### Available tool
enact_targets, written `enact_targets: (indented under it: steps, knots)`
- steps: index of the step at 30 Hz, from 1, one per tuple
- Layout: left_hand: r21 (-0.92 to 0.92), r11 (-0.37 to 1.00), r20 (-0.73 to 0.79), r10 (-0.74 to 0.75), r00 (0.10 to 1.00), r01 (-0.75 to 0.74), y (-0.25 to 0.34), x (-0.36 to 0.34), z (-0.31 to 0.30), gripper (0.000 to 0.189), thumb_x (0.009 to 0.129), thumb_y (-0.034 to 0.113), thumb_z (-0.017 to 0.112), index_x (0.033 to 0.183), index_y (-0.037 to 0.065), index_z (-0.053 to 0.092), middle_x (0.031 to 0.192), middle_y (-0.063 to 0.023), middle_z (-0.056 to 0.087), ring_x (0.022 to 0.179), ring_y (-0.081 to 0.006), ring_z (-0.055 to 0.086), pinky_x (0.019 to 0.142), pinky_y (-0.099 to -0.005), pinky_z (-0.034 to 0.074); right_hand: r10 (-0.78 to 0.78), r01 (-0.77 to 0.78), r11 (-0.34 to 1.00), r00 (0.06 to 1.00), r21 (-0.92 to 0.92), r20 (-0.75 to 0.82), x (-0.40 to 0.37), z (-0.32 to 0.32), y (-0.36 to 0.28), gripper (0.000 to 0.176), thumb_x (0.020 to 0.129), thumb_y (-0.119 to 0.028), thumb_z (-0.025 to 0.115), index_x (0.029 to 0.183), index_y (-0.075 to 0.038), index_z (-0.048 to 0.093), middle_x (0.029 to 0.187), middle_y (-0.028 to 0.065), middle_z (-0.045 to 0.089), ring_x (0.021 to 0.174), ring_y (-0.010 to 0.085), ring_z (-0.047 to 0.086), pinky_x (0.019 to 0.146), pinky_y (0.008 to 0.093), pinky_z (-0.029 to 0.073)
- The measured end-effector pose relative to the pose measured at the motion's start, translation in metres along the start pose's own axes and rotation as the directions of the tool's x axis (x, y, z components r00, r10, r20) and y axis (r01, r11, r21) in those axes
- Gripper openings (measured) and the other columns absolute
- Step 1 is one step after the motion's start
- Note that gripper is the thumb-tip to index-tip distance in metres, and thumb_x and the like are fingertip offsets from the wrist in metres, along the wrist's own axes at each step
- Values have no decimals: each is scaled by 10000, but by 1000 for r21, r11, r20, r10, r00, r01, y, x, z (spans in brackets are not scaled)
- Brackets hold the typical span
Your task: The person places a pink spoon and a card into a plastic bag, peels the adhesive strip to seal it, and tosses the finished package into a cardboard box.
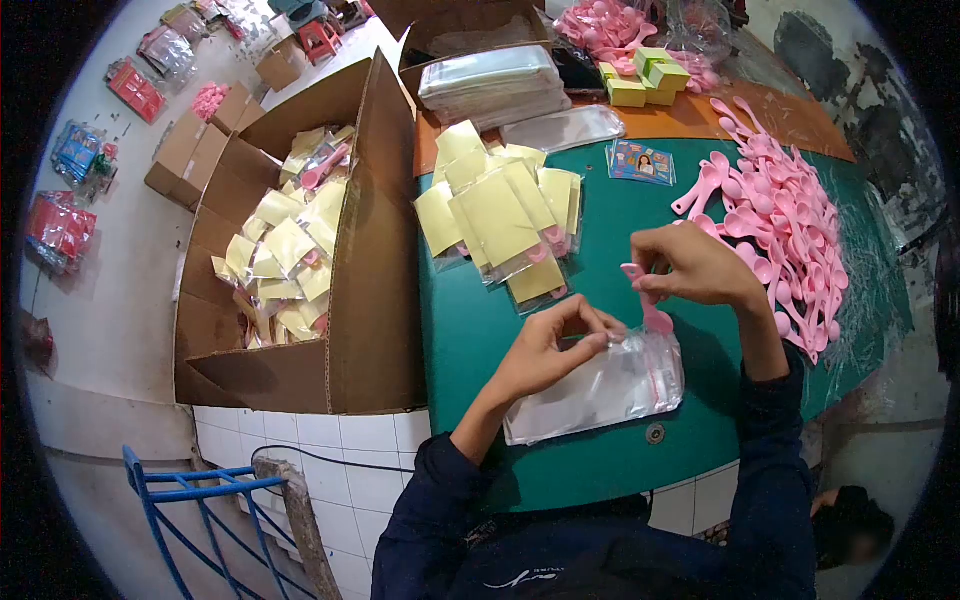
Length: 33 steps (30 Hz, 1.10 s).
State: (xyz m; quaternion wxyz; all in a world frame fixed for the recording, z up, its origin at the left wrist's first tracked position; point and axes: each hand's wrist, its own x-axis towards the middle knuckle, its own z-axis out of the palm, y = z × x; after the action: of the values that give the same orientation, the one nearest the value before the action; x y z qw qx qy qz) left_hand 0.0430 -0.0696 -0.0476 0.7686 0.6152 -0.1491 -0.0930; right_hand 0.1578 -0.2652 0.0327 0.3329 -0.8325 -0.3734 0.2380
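A stack of clear plastic bags lies on the green table in front of me. My left hand pinches the upper edge of a bag on the stack. In my right hand is a pink spoon, its bowl pointing down at the bag's opening. Several bags with yellow cards and pink pieces are piled beyond my left hand. To the right of my right hand lies a large heap of pink spoons.
An open cardboard box at the left holds many packed bags. Behind are more clear bags, printed cards and yellow-green card stacks. A blue metal frame stands lower left. Part of another person shows lower right.
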Motion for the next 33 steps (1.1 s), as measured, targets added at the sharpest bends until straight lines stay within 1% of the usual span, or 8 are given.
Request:
enact_targets:
  steps: [3,7,10,16,19,22,25,33]
  knots:
    - [-218,955,5,-206,978,203,11,-2,-2,102,885,61,540,884,16,448,983,-151,637,918,-176,619,769,-288,518,27,-8,995,982,103,-187,-8,-8,-13,206,757,-47,615,915,-7,489,704,103,592,588,165,630,520,280,479]
    - [-171,949,-26,-273,962,265,8,-1,-3,89,898,57,518,898,22,437,931,-163,652,872,-185,640,738,-289,532,66,40,955,937,293,-343,-18,-16,-29,265,770,-12,588,997,-4,451,684,88,568,594,149,627,517,264,492]
    - [-87,959,-27,-272,962,269,3,-1,-2,98,899,68,523,902,25,435,917,-160,655,865,-185,642,722,-286,534,21,9,981,988,194,-151,-19,-10,-34,193,786,-54,575,941,-11,469,655,83,571,577,155,616,518,281,477]
    - [-328,902,61,-276,959,280,11,-4,-8,140,882,76,560,936,46,434,942,-157,653,875,-189,642,707,-286,532,-89,99,990,992,-105,94,-11,6,-21,176,762,-77,571,899,-14,479,657,118,583,617,236,622,533,332,442]
    - [-317,909,9,-283,959,272,13,-5,-8,182,875,77,572,1000,50,442,960,-156,651,880,-189,642,719,-288,529,-62,61,998,998,-21,-23,-19,-7,-28,151,794,-53,554,910,-7,469,663,109,583,624,187,629,533,299,464]
    - [-304,918,-66,-289,955,257,14,-3,-4,233,875,81,576,1065,50,445,959,-148,652,889,-190,640,731,-277,524,72,7,979,925,206,-373,-21,-17,-36,149,829,-39,554,938,-7,457,695,85,576,635,147,624,544,260,485]
    - [-363,907,-130,-278,952,215,13,-2,-3,273,872,78,580,1109,48,450,951,-136,654,881,-167,635,741,-257,517,58,108,920,913,377,-403,-23,-20,-39,185,838,-43,578,965,-8,447,726,62,564,644,135,619,558,236,493]
    - [-334,927,-160,-233,959,169,10,-1,-3,303,893,108,557,1173,29,474,974,-85,643,865,-105,608,745,-229,498,-20,117,936,959,332,-282,-13,-3,-40,206,830,-36,589,976,-14,446,735,55,561,655,128,617,573,243,497]
